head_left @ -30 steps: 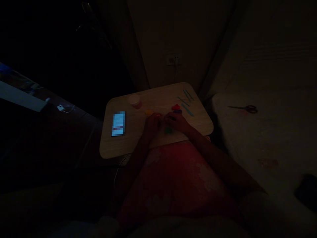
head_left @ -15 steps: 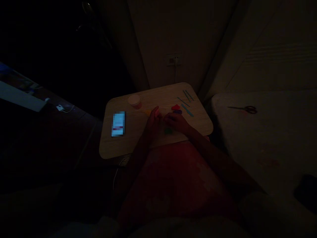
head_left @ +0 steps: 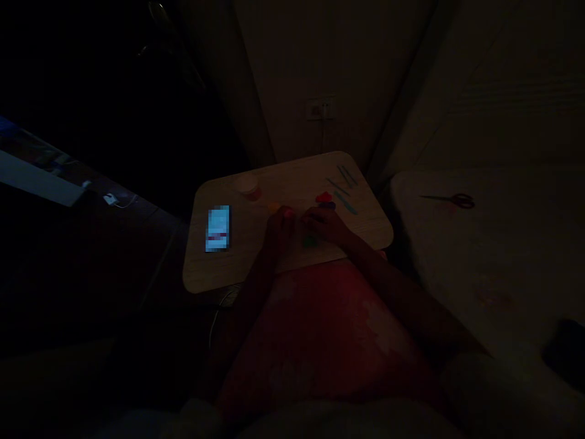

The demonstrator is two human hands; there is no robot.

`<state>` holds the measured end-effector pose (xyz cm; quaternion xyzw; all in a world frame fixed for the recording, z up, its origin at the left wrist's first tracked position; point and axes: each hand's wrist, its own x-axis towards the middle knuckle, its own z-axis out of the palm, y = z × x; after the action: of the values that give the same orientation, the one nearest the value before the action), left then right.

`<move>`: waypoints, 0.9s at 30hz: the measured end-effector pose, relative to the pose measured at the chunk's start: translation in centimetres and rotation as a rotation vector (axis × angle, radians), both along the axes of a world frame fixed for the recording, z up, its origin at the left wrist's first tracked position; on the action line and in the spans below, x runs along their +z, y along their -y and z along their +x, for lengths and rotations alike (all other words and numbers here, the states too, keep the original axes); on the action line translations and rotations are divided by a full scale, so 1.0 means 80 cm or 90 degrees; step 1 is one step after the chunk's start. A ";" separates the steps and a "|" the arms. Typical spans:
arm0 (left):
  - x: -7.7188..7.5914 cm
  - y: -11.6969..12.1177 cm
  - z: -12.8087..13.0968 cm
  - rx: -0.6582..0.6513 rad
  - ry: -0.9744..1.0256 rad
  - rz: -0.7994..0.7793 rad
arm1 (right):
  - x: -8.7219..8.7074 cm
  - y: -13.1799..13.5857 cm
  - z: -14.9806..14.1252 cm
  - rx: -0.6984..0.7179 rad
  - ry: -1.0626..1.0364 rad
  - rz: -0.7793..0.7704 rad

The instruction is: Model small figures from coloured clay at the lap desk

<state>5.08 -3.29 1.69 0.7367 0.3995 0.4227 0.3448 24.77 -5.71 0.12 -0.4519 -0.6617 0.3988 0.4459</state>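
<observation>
The room is very dark. Both my hands rest close together on a small wooden lap table (head_left: 237, 268). My left hand (head_left: 280, 228) is curled, its fingertips by a small orange lump (head_left: 273, 207). My right hand (head_left: 325, 224) lies beside it, fingers bent, near a red lump (head_left: 324, 197), a purple lump (head_left: 328, 206) and a green lump (head_left: 310, 241). What the fingers pinch, if anything, is too dark to make out.
A lit phone (head_left: 218, 228) lies on the table's left part, a small pot (head_left: 249, 185) behind it. Thin blue tools (head_left: 343, 186) lie at the back right. Scissors (head_left: 452, 199) rest on the pale bed surface to the right. A wall socket (head_left: 320, 108) is behind.
My left hand's fingers, raised half a second ago, have curled back down toward my right hand. The picture has grown slightly darker.
</observation>
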 end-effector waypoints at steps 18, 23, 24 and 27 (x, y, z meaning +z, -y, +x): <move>-0.011 -0.006 0.001 -0.042 0.050 -0.043 | -0.001 -0.001 -0.001 0.001 0.011 0.001; -0.005 -0.005 0.004 -0.046 0.002 -0.013 | -0.004 -0.002 0.000 0.000 0.007 0.013; -0.003 -0.004 0.004 -0.047 -0.009 -0.004 | -0.004 -0.002 0.001 0.002 0.003 0.012; 0.000 -0.004 0.002 -0.035 -0.030 0.019 | -0.005 -0.003 0.001 0.007 -0.004 0.011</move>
<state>5.21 -2.97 1.70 0.7621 0.3811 0.4015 0.3358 24.83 -5.48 -0.31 -0.4433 -0.6663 0.3969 0.4495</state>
